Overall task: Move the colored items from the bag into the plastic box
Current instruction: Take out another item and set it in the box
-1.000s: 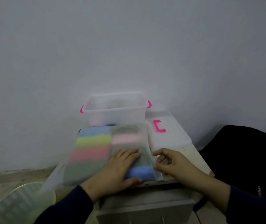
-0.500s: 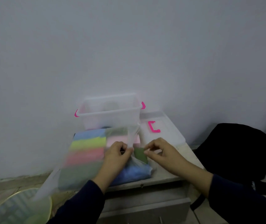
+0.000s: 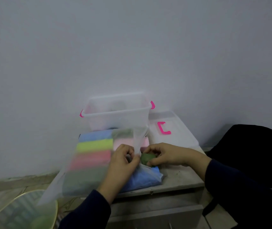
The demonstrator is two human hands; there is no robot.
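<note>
A clear plastic bag of colored cloth items lies on a small grey cabinet top. Blue, yellow, pink and green bands show through it. My left hand pinches the raised edge of the bag's mouth. My right hand reaches into the opening, with its fingers curled round a green item. A blue item sits at the bag's near right end. The clear plastic box with pink handles stands open behind the bag, against the wall.
The box's lid with a pink clip lies to the right of the box. A black bag sits at the right of the cabinet. A round glass top with a gold rim is at the lower left.
My left hand went from lying flat on the bag to pinching its mouth open. My right hand went into the opening and took hold of the green item.
</note>
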